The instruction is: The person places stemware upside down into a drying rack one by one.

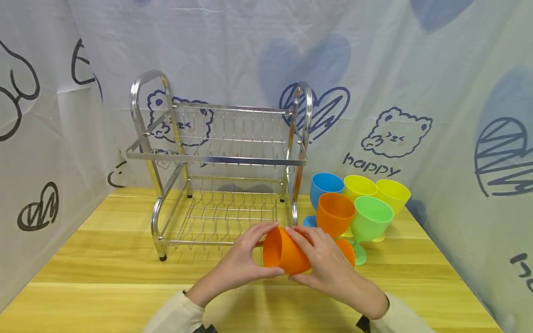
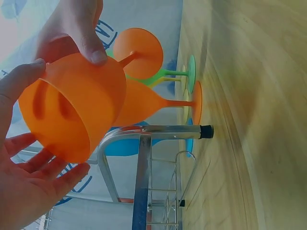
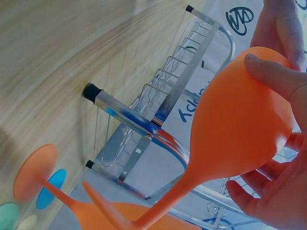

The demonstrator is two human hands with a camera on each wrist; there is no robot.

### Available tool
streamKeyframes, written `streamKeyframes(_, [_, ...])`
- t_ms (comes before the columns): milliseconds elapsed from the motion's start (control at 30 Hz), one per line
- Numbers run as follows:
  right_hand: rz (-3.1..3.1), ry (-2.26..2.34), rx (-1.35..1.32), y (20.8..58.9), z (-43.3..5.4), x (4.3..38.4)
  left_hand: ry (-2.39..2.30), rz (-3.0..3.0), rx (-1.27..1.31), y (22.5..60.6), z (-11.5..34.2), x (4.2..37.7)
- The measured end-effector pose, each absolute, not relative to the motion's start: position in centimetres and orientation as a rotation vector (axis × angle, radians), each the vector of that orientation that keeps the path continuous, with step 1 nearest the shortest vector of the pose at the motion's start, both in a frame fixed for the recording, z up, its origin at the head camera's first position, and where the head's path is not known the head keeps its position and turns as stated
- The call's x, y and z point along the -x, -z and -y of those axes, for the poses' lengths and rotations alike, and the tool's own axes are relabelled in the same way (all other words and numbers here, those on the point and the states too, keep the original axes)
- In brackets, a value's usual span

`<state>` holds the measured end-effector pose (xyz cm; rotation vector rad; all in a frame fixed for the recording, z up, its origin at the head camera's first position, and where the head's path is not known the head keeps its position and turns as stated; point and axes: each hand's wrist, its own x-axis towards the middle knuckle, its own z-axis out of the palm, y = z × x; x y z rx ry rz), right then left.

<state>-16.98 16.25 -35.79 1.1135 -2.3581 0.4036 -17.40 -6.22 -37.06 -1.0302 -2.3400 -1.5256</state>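
An orange plastic goblet (image 1: 294, 254) lies sideways in the air between both hands, its mouth turned left and its foot (image 1: 347, 252) to the right. The left hand (image 1: 243, 259) holds it at the rim, thumb on one side and fingers on the other, as the left wrist view shows. Around the bowl (image 3: 240, 120) curve the thumb and fingers of the right hand (image 1: 326, 261). Behind them stand more goblets: another orange one (image 1: 335, 215), a green one (image 1: 372, 219), a blue one (image 1: 326, 187) and two yellow ones (image 1: 360, 186).
A two-tier metal dish rack (image 1: 216, 160) stands left of the goblets, its wire tiers holding nothing visible. The wooden table (image 1: 104, 286) runs under everything. A white printed curtain (image 1: 233, 46) hangs behind and at both sides.
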Motion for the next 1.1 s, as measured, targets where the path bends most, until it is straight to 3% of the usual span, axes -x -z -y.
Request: streamKeyframes(1100, [1.432, -0.779, -1.161, 34.1, -15.5, 15.3, 2.39, 1.777, 0.76, 36.2, 7.7, 17.4])
